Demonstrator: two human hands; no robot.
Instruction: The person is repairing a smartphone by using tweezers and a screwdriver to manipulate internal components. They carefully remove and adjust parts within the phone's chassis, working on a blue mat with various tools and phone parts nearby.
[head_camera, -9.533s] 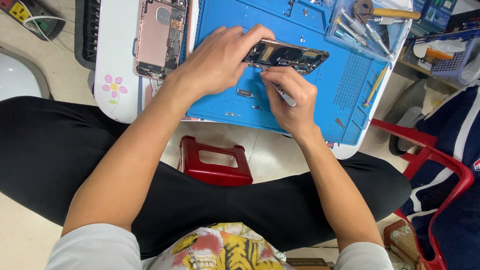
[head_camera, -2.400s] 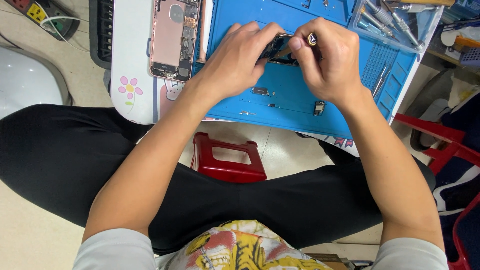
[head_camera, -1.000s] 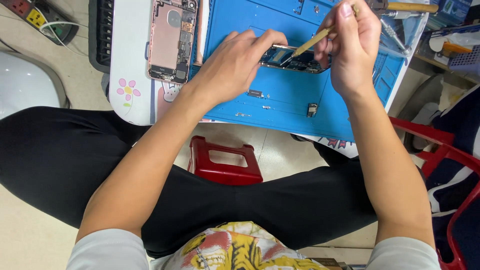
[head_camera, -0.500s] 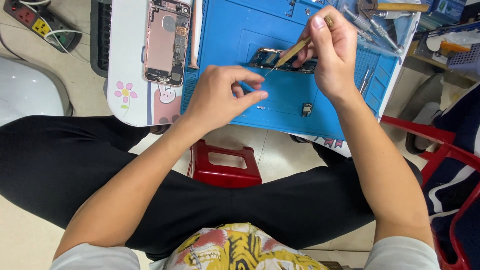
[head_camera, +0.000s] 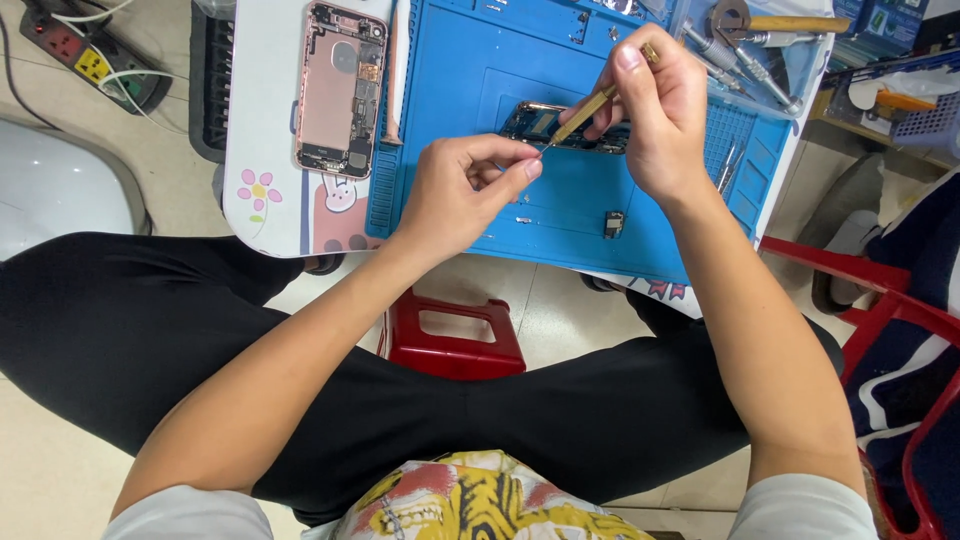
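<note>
Right hand: the right hand (head_camera: 655, 115) was up over the far side of the blue mat (head_camera: 470, 80), fingers closed narrow around a slim brass-coloured tool (head_camera: 590, 105), held like a pencil.

Tool: it slanted down and toward the left hand, its fine tip ending right by that hand's pinched fingertips. Couldn't tell if the tip actually touched them.

Left hand: the left hand (head_camera: 460, 190) sat nearer the body than the right one, thumb and forefinger pinched tight together. Whatever was in the pinch was too tiny to make out, so can't say if it held anything.

Phone board: the dark opened phone part (head_camera: 545, 125) lay flat on the mat, just under the right hand's fingers and a bit beyond the left hand's fingertips. The right hand covered its far end.

Small part: a little dark square component (head_camera: 613, 223) lay loose on the mat, below the right wrist and off to the side of the left hand, touching neither.

Phone shell: a rose-gold phone back housing (head_camera: 340, 90) lay face-open on the white table (head_camera: 260, 120), well off to the outer side of the left hand.

Stool: a red stool (head_camera: 455, 335) stood under the left forearm, between the legs.
</note>
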